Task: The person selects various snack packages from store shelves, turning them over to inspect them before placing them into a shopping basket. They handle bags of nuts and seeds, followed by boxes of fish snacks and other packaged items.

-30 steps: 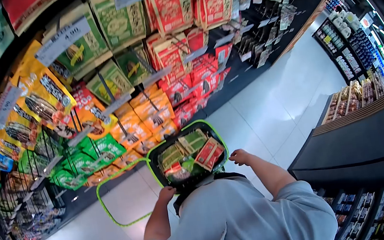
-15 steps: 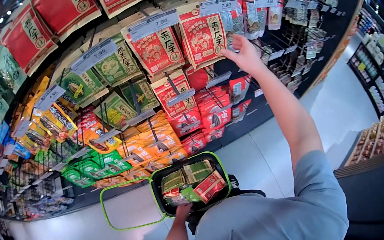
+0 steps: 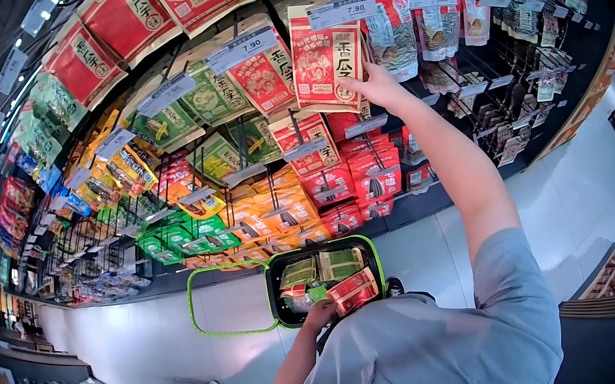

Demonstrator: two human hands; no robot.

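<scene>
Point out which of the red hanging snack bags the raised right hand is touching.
The right hand touches the red bag hanging under the 7.90 price tag; the neighbouring red bags hang untouched.

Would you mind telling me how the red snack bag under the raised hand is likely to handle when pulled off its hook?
The red snack bag hangs flat, so it is probably light and floppy. Its glossy film may feel slippery under the right hand. It likely swings on its hook when pushed.

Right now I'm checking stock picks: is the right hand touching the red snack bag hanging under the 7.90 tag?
Touching. The head view shows the right hand with its fingers on the red snack bag's lower right edge.
</scene>
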